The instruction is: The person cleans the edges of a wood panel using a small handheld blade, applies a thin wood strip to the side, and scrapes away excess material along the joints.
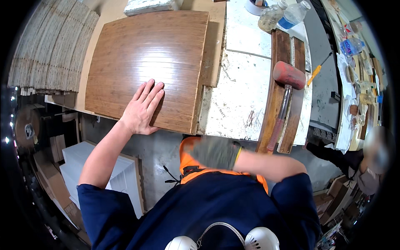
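A brown wooden panel (141, 54) with narrow parallel strips lies at the front of the worktable. My left hand (143, 108) is bare and rests flat near its front edge, fingers stretched out and holding nothing. My right hand (214, 154), in a grey-green knitted glove, is below the table edge in front of my orange clothing. It is smeared by motion, so its fingers cannot be made out. To the right, a mallet (288, 75) with a red head and dark handle lies across two brown wooden strips (266, 112), out of either hand's reach of touch.
Stacked thin boards (52, 46) stand at the left. Two plastic bottles (293, 14), a tape roll (255, 6) and a yellow-handled tool (315, 74) lie at the right. A white stack (93, 166) stands below left. Another person (366, 171) is at far right.
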A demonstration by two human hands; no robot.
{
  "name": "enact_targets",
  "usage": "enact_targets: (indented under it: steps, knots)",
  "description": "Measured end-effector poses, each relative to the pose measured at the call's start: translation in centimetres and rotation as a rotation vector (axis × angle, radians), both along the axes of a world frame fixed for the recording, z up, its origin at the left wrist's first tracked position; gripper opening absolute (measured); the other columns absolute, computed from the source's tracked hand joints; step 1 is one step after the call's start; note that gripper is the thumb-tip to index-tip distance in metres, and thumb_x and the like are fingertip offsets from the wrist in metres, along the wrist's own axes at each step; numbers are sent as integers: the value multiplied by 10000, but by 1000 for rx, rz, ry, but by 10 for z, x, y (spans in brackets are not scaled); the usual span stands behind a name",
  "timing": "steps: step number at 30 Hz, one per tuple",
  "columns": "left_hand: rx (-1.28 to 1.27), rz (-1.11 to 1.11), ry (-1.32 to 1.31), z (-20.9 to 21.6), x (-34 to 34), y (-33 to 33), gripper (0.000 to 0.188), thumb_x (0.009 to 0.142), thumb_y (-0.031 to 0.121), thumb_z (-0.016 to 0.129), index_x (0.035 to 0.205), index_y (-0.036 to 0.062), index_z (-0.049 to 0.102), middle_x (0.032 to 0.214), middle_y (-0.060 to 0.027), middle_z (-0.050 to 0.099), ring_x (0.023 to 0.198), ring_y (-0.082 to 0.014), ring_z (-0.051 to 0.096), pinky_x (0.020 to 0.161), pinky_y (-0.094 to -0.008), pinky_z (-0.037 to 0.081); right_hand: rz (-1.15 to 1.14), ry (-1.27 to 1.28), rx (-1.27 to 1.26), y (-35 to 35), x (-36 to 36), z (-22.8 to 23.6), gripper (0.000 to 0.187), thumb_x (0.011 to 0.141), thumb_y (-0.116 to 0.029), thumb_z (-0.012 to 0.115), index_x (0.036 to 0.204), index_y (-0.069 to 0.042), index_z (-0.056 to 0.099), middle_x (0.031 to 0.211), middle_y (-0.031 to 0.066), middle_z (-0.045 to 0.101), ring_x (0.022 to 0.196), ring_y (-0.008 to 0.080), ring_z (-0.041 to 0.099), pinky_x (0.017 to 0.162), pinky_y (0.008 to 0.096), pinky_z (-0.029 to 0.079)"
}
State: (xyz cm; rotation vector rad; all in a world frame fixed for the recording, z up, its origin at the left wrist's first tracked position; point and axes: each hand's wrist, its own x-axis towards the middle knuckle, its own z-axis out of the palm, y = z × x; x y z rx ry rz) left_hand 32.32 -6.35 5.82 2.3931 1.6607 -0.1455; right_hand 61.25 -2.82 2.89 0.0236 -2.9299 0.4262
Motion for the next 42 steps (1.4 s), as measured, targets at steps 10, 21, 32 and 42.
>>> enact_targets:
  steps: [10,21,32,42]
  knots:
    - [43,-11,-32,-1,2,1,1132,558,422,809,1455,6,257,1541,-168,245,1435,-385,190,1191,-471,151,-45,-180,-34,6,9,-1,326,866,-177,545,1157,-31,535,711,92,608,582,197,632,403,323,470]
    - [29,-2,-16,-1,0,-4,1128,540,410,807,1445,-2,273,1539,-169,250,1432,-395,192,1186,-481,163,91,-30,-57,-2,6,-4,353,850,-150,570,1201,-121,580,876,97,647,649,229,642,513,347,525]
    - [67,-20,-41,-5,0,-1,1140,522,392,817,1443,-5,275,1534,-173,260,1427,-399,207,1178,-485,182,-20,101,-168,12,-3,-6,301,834,-152,558,1121,-63,583,793,105,641,591,241,625,447,368,492]
    - [93,-32,-44,-4,0,-1,1150,528,409,816,1449,-2,264,1529,-188,261,1421,-408,214,1175,-489,183,-732,380,-356,83,-17,-32,299,871,-63,562,1162,-68,634,902,139,689,761,270,669,672,359,556]
